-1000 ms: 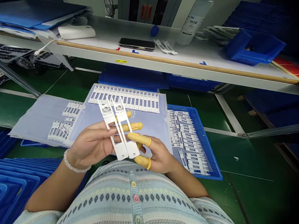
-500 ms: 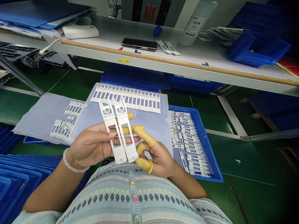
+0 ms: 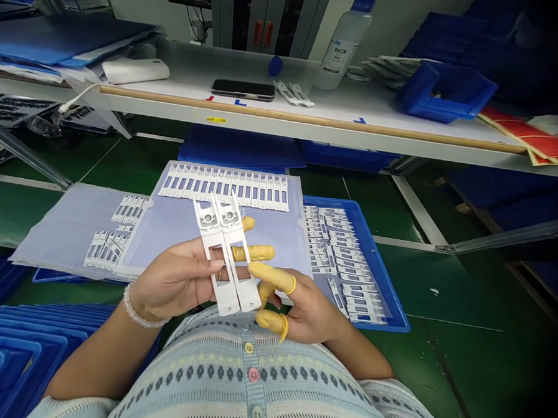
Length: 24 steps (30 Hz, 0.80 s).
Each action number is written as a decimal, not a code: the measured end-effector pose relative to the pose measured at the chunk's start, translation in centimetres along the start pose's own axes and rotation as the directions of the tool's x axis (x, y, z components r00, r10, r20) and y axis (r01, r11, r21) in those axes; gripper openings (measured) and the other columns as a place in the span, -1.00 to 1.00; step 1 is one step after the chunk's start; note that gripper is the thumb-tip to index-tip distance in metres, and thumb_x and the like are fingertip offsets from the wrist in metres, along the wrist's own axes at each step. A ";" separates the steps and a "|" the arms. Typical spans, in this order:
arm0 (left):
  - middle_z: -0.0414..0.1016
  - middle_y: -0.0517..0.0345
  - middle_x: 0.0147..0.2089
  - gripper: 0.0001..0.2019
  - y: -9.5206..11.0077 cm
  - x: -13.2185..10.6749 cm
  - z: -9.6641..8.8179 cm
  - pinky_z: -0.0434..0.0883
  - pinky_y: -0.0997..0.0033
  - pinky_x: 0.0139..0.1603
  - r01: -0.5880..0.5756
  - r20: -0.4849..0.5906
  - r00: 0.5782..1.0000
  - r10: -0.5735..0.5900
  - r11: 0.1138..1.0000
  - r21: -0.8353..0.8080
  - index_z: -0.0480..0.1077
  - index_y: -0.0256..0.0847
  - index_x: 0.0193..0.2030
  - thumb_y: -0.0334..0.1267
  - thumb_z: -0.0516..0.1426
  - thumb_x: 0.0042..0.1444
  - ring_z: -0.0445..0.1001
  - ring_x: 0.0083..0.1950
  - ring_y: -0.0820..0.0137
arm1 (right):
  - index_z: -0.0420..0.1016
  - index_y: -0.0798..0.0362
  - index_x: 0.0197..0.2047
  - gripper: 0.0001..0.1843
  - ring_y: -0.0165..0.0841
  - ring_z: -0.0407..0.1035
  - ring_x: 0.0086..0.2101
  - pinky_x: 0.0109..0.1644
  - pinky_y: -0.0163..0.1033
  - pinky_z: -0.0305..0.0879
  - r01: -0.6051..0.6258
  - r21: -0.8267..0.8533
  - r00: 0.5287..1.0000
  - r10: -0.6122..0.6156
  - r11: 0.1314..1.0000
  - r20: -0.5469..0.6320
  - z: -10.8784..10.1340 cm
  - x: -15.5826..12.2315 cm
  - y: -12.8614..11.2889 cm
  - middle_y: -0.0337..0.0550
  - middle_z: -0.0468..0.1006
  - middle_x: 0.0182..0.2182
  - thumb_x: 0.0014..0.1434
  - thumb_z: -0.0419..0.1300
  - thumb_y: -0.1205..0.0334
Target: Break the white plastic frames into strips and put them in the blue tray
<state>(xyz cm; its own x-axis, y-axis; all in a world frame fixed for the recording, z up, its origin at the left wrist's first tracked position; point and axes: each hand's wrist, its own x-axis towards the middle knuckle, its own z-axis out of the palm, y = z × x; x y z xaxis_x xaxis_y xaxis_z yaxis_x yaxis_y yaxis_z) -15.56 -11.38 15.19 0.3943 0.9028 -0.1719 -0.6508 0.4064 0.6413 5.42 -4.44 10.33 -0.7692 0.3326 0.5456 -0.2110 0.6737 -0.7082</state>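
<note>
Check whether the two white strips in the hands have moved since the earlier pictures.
Yes: the held white strips have shifted right against the row of strips on the sheet.

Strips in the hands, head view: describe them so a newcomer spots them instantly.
Under the long white shelf, a pale plastic sheet carries rows of white strips. Above it, between the person's left hand and right hand, are two white plastic strips, side by side. Unlike those rows, they are lifted off the sheet, each with a round fitting at its top end.
</note>
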 end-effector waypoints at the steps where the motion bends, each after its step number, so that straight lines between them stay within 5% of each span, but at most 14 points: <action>1: 0.40 -0.06 0.21 -0.48 0.0 0.2 0.1 0.47 0.20 0.03 0.002 0.004 1.000 -0.002 1.000 0.004 0.22 0.02 0.29 -0.45 0.04 0.21 0.47 0.12 0.17 | 0.04 -0.11 0.36 -0.40 -0.46 0.13 -0.55 -0.48 -0.37 0.25 0.008 -0.027 0.999 -0.009 1.000 -0.037 -0.2 -0.1 -0.1 -0.32 0.30 -0.47 0.31 0.08 0.05; 5: 0.38 -0.09 0.23 -0.43 -0.3 0.9 -0.1 0.48 0.17 0.02 0.018 -0.003 1.000 -0.018 1.000 0.017 0.11 0.03 0.34 -0.45 0.03 0.22 0.43 0.17 0.12 | 0.09 -0.08 0.32 -0.44 -0.38 0.32 -0.37 -0.34 -0.28 0.37 0.094 -0.289 0.977 -0.144 0.953 -0.157 -0.8 -0.4 -0.3 -0.16 0.38 -0.30 0.30 0.09 0.07; 8: 0.36 -0.13 0.24 -0.38 -0.7 1.6 -0.4 0.48 0.12 0.02 0.018 -0.035 0.999 -0.016 0.999 0.046 0.02 0.02 0.38 -0.43 0.05 0.21 0.40 0.19 0.06 | 0.17 -0.02 0.24 -0.54 -0.33 0.39 -0.22 -0.19 -0.22 0.39 0.217 -0.496 0.969 -0.247 0.841 0.006 -0.9 -0.3 0.1 -0.03 0.44 -0.12 0.30 0.09 0.23; 13: 0.34 -0.10 0.26 -0.34 -1.6 3.0 -1.5 0.46 0.01 0.05 -0.006 -0.138 0.990 0.017 0.997 0.081 -0.09 0.08 0.40 -0.40 0.05 0.23 0.38 0.20 0.04 | 0.35 -0.01 0.09 -0.70 -0.35 0.39 -0.26 -0.23 -0.24 0.35 0.129 -0.621 0.985 -0.027 0.773 0.171 -0.6 -0.4 1.4 -0.03 0.45 0.00 0.29 0.09 0.21; 18: 0.27 -0.07 0.32 -0.30 -2.6 4.4 -3.2 0.39 -0.05 0.15 -0.025 -0.262 0.964 0.038 0.998 0.054 -0.16 0.08 0.41 -0.37 0.06 0.23 0.33 0.25 0.03 | 0.41 0.06 0.06 -0.71 -0.33 0.36 -0.15 -0.12 -0.23 0.34 0.124 -0.474 0.970 -0.005 0.872 0.244 -2.0 0.0 4.6 0.01 0.41 -0.03 0.29 0.06 0.30; 22: 0.22 -0.09 0.34 -0.29 -3.5 4.2 -4.4 0.40 -0.22 0.10 -0.027 -0.341 0.940 0.019 0.999 -0.019 -0.22 0.10 0.42 -0.36 0.05 0.25 0.23 0.31 -0.02 | 0.39 0.06 0.06 -0.67 -0.34 0.31 -0.08 -0.03 -0.23 0.31 -0.120 -0.323 0.992 0.122 0.939 -0.014 -6.0 0.8 10.7 -0.04 0.38 -0.05 0.22 0.11 0.39; 24: 0.22 -0.12 0.34 -0.31 -4.0 3.9 -4.8 0.40 -0.26 0.08 -0.036 -0.371 0.929 0.020 0.999 -0.036 -0.20 0.07 0.42 -0.37 0.04 0.25 0.22 0.32 -0.02 | 0.40 0.05 0.03 -0.63 -0.38 0.32 -0.21 -0.09 -0.23 0.30 -0.370 -0.305 0.925 0.318 0.878 -0.208 -8.3 1.0 14.4 -0.09 0.38 -0.11 0.15 0.10 0.48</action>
<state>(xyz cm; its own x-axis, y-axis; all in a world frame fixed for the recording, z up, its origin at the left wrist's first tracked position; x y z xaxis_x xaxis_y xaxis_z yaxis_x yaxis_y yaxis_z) -14.51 -8.84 8.39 0.1127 0.8985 -0.4242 -0.6876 0.3788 0.6195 6.57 11.08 4.40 -0.6534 0.6591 0.3724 0.2834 0.6691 -0.6870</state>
